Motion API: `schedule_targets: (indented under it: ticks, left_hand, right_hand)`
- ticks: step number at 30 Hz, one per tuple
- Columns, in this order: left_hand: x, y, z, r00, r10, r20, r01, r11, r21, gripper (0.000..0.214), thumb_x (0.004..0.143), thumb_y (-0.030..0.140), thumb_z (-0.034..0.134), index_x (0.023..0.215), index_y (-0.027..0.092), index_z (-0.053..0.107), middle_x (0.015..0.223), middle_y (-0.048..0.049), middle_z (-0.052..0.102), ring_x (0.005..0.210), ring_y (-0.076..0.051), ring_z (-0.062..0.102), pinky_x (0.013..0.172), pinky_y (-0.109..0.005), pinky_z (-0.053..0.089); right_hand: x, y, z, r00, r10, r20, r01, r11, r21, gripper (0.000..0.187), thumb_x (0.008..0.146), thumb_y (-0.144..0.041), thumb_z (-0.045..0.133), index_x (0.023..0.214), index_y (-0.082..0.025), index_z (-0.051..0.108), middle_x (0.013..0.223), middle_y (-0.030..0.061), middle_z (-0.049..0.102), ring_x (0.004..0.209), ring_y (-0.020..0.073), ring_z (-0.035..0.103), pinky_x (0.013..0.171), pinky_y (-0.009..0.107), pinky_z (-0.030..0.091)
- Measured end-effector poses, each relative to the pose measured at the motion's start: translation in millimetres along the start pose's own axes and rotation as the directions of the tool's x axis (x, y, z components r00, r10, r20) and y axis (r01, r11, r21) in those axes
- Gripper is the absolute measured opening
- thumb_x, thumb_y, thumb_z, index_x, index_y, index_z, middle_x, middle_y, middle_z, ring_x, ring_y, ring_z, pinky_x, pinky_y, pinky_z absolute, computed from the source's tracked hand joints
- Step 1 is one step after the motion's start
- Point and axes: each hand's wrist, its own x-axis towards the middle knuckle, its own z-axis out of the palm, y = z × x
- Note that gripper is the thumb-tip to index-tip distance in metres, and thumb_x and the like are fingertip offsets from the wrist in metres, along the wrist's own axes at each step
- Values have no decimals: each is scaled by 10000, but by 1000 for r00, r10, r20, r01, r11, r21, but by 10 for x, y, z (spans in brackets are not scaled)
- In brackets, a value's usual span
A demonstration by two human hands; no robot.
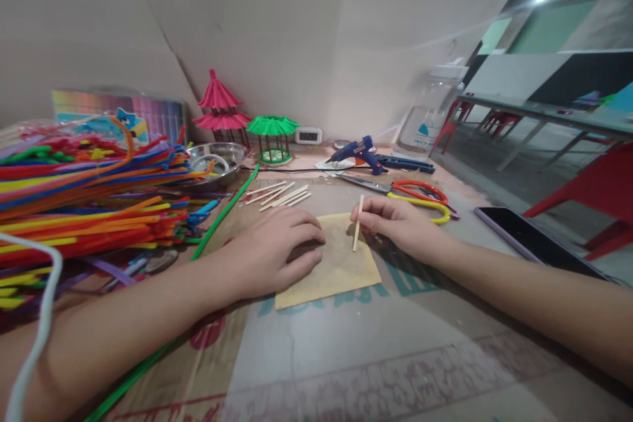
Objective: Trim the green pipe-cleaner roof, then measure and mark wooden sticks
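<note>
My left hand [275, 249] rests palm down on the left part of a tan square sheet [341, 271], fingers curled loosely and holding nothing I can see. My right hand [401, 223] pinches a short wooden stick [358, 223] and holds it nearly upright with its lower end on the sheet. A small pile of loose wooden sticks [279, 195] lies just beyond my left hand. A long green pipe cleaner [223, 212] runs diagonally under my left forearm.
A big heap of coloured pipe cleaners [84, 198] fills the left. At the back stand a metal bowl [218, 159], a pink pagoda model [220, 112], a green pavilion model [273, 137] and a blue glue gun [357, 153]. Scissors [418, 196] and a phone [528, 236] lie to the right.
</note>
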Motion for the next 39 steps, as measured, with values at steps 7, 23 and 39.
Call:
schedule_targets:
  ticks: [7,23,39]
  left_hand:
    - [1,-3,-5,1000,3,12,-3,1000,-4,242,956,306,533,1090,179,689,1121,-87,673,1059,-247,616,950,-410,466]
    - [39,-14,-6,997,61,41,-61,998,-8,265,931,259,556,1151,200,691,1193,-64,693,1123,-236,606,1014,-405,426]
    - [17,10,-2,999,32,42,-32,999,-6,260,923,241,560,1143,203,693,1176,-64,694,1105,-237,608,1008,-415,438]
  right_hand:
    - [-12,7,7,998,-59,-7,59,998,-34,276,860,-464,660,818,-207,569,696,-17,567,609,122,537,557,249,466]
    - [7,-38,-11,887,-400,231,454,670,-587,230,1003,-221,405,850,-205,576,784,28,688,719,164,637,678,271,455]
    - [12,2,55,881,-419,222,469,707,-529,251,1009,-221,399,829,-207,574,810,38,690,751,171,648,707,279,469]
